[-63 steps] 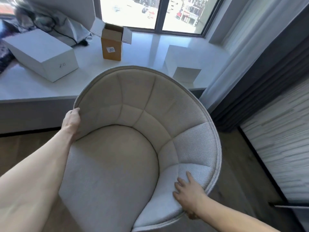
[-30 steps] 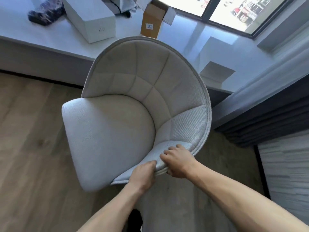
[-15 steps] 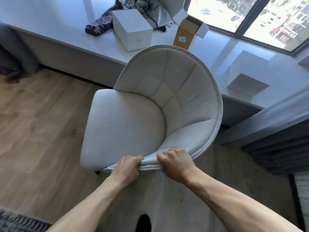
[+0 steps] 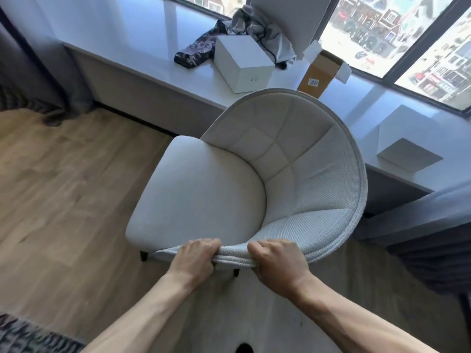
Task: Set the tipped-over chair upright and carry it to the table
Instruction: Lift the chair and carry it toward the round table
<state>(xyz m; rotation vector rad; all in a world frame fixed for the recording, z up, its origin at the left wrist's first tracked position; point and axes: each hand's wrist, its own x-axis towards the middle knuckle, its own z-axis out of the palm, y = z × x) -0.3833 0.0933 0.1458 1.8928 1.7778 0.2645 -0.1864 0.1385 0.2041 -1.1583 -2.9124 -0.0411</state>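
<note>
- One chair, cream and upholstered with a curved quilted back, stands upright on the wooden floor at the centre of your view; two dark leg tips show under its near edge.
- Your left hand is curled shut around the piped rim of the chair's back, at about 6 o'clock on the chair, knuckles up, fingers wrapped under the edge.
- Your right hand clamps the same rim just beside it, toward 5 o'clock, also fisted with the thumb tucked below; a short stretch of rim shows between the two hands.
- Both forearms reach in from the bottom of the view, bare, angling toward each other.
- One long white bench runs under the window from 10 o'clock to 3 o'clock, just behind the chair's back.
- On the bench you have three boxes: a closed white box at 12 o'clock, an open brown cardboard box at 1 o'clock, and an open white box at 3 o'clock.
- One dark patterned cloth and one crumpled grey bag lie behind the closed white box.
</note>
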